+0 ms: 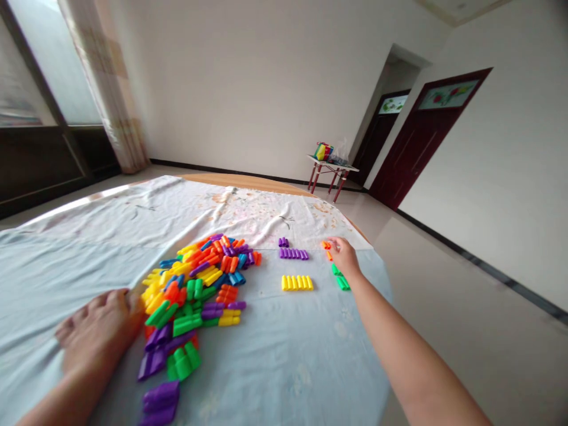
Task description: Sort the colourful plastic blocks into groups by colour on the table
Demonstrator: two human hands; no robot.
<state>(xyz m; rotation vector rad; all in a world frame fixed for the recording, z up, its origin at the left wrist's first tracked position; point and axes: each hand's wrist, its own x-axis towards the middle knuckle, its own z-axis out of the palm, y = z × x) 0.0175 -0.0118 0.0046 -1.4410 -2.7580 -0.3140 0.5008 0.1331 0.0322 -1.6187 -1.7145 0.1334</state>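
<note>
My left hand (100, 325) lies flat on the cloth with its fingers spread, its thumb side against a mixed pile of plastic bullet-shaped building pieces (189, 307) in yellow, orange, green, purple and blue. At the right, my right hand (346, 258) pinches an orange bullet-shaped piece (326, 244) low over the cloth. Just below it is another orange piece (329, 255), partly covered by the fingers. Green pieces (342, 282) sit beside the right wrist. Between the hands are a row of joined yellow pieces (297, 283), a purple row (293, 254) and a shorter purple piece (283, 242).
A pale blue cloth (284, 367) and a white floral cloth (199, 204) cover the round wooden table. Its curved edge runs close by my right arm. Beyond stands a small side table (335, 165) with a colourful bag (323, 152) on it.
</note>
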